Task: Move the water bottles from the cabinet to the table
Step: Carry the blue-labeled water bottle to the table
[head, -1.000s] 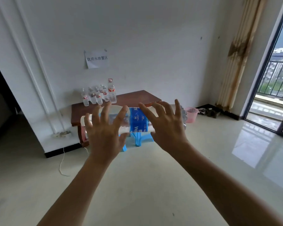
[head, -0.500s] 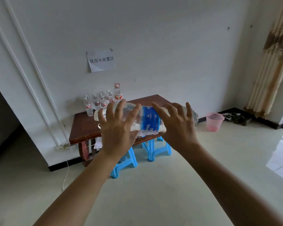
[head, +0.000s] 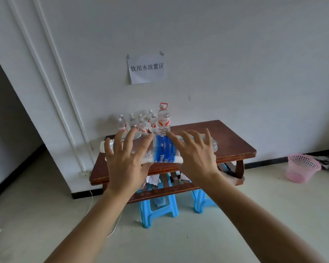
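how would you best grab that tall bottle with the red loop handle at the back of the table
Take the tall clear plastic bottle with the red label by its red loop handle, coming down from above. It stands upright at the back edge of the dark brown wooden table, with the smaller clear bottles packed against its left, so a side grip looks cramped, while the handle stands clear above them.

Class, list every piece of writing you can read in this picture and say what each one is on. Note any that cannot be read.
"饮用水放置区": paper sign on the wall.
"AFINA", partly hidden by the hands: blue label of the big bottle held sideways in the left hand and right hand.
Red label on the tall bottle on the table: too blurred to read.
Labels on the small bottles: too small to read.
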A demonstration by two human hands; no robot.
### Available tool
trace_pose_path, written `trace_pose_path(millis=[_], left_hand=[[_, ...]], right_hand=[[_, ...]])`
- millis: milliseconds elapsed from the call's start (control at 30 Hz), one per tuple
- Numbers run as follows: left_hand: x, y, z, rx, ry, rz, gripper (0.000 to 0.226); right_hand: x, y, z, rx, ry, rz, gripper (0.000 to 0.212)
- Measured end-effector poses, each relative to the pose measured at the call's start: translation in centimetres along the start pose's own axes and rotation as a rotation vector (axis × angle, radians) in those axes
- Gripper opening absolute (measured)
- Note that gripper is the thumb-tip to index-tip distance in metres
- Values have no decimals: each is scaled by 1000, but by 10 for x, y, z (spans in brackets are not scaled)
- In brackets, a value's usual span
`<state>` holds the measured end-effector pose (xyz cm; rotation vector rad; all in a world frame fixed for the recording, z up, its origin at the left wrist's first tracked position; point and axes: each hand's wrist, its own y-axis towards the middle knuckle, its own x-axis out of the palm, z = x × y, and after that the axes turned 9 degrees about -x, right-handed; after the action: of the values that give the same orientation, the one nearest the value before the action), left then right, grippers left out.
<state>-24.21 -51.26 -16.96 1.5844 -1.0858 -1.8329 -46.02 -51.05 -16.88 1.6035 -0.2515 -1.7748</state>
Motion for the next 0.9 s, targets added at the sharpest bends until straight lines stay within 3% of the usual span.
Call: trace_pose_path(millis=[200,333,467,600,800,900], left_hand=[[111,58,-66,-68,-17,4,94],[181,109,-106,-89,-50,18,89],[246,144,-126,-150,-86,10,102],[309,161,-129,-423,-239,-112,122],[419,195,-152,-734,-738,-489,151],[467,210,-175,-1129,-1058,-568,141]], right_hand=[[94,110,13,-73,-38,9,105],[146,182,27,-43,-28,21,104],[197,227,42,7,15,3,100],[255,252,63,59,66,-60,103],[362,294,105,83,145,-172,105],[418,307,126,42,180,-221,103]])
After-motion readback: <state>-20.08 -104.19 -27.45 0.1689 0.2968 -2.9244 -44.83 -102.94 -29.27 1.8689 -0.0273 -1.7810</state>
